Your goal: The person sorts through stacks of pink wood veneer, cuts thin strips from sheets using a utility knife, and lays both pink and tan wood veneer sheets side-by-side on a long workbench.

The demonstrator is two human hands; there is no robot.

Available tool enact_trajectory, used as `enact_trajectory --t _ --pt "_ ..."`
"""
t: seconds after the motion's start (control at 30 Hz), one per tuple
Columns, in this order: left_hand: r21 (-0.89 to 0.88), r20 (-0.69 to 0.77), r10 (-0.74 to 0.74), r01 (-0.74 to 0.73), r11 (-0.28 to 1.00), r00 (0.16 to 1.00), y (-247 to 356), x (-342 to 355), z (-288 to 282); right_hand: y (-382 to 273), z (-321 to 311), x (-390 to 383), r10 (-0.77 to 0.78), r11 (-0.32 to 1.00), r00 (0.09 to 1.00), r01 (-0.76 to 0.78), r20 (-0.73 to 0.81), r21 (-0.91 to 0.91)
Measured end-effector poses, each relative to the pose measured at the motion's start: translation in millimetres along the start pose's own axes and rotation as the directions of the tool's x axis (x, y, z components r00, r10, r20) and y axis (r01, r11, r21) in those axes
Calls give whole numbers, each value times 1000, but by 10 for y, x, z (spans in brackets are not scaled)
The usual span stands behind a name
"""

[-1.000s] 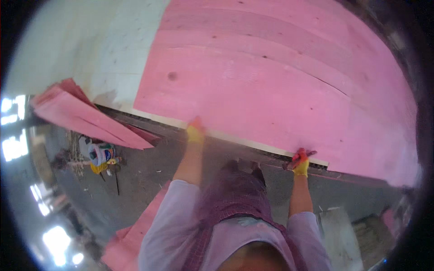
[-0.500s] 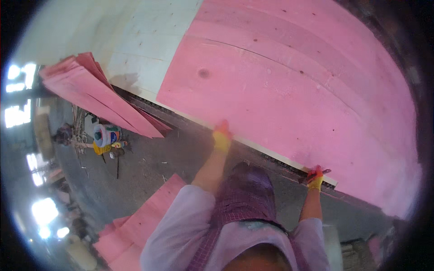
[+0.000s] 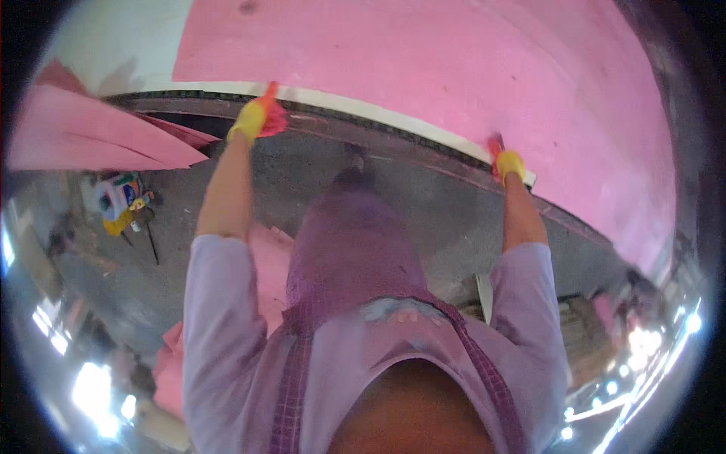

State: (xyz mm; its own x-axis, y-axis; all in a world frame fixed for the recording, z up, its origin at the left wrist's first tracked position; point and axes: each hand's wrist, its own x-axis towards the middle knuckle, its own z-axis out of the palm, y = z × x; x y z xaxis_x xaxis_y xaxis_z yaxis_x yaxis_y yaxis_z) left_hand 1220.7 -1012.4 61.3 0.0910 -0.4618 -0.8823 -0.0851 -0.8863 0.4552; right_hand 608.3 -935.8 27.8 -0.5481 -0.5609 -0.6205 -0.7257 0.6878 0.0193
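Note:
A large pink wood veneer sheet (image 3: 393, 68) lies over a pale sheet (image 3: 155, 41), whose strip shows along the near edge. My left hand (image 3: 259, 119), in a red and yellow glove, is at that edge on the left. One finger stretches up onto the pale strip, and the others spread to the right, apart from it. Further right along the same edge, my gloved right hand (image 3: 506, 161) is closed round a slim dark tool (image 3: 498, 140) that looks like a knife. The glove hides most of it.
A stack of pink veneer strips (image 3: 91, 132) juts past the table edge (image 3: 340, 125) at left. Below it, a bucket (image 3: 115, 198) and small bottles stand on the grey floor. More pink sheets (image 3: 172, 371) lie behind my left arm. My purple apron (image 3: 352, 242) fills the middle.
My view has turned, so the sheet's edge appears higher. My left hand has slid left along the edge, away from my right hand, which stays near the edge's right part with the tool.

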Motion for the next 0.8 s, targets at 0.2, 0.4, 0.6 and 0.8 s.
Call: enact_trajectory --t 0.2,0.4,0.6,0.8 --pt "-250 -71 -11 -7 968 997 -2021 -461 -1187 -1022 -495 -701 -374 927 863 358 -339 -111" --pt "115 -187 134 -114 987 973 -4322 -1702 -1480 -1231 582 -464 -524 125 634 718 -569 685" --pt "-461 -390 -475 278 842 789 -4884 -2641 -1227 -1777 557 -1743 -520 77 810 360 -271 930" --pt "-500 -466 -426 166 850 775 -5324 -2280 -1598 -2499 1210 -3200 -747 232 663 329 -49 915"
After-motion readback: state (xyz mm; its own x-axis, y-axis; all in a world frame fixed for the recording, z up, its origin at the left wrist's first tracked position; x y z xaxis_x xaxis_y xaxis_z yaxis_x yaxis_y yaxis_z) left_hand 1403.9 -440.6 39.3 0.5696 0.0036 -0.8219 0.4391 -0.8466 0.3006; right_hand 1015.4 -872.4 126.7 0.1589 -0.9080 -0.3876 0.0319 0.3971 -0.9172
